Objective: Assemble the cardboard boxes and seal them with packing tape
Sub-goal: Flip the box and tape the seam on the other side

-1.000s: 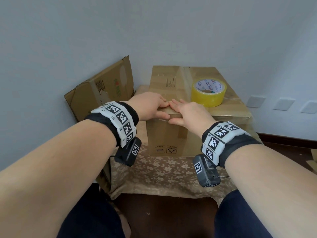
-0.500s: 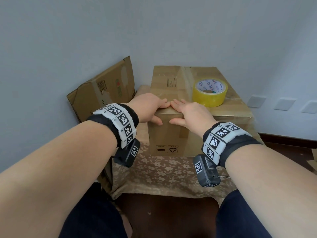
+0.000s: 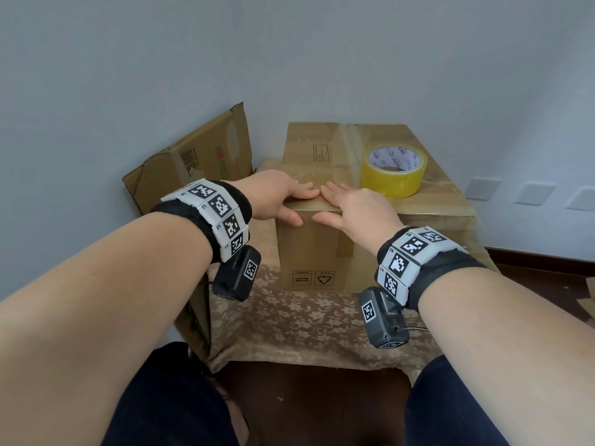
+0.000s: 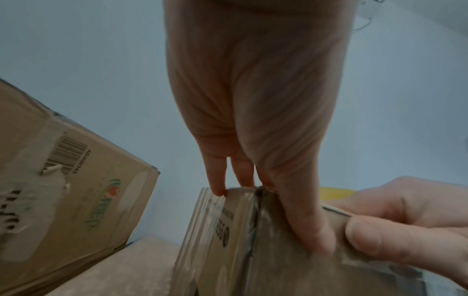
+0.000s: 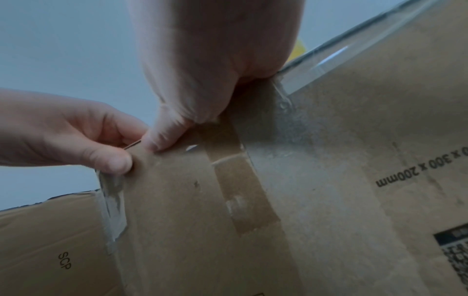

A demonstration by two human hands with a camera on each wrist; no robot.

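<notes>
A brown cardboard box (image 3: 322,252) stands closed on the table, with clear tape along its top seam and near edge. A yellow roll of packing tape (image 3: 394,170) lies on the box top at the right. My left hand (image 3: 289,201) and right hand (image 3: 347,204) meet at the near top edge. Their fingers lie flat on the top and the thumbs press the front face. In the left wrist view the left hand (image 4: 253,140) presses shiny tape over the box (image 4: 228,250) edge. In the right wrist view the right hand (image 5: 202,80) pushes on the front face beside the left hand (image 5: 63,130).
A flattened cardboard box (image 3: 199,165) leans against the wall at the left, close to the table. The table wears a floral cloth (image 3: 306,323). Wall sockets (image 3: 483,188) sit low at the right. A cardboard scrap (image 3: 589,297) lies on the dark floor there.
Both hands stay on the near top edge. The left thumb has slid lower onto the front face, and the fingertips have drawn close together.
</notes>
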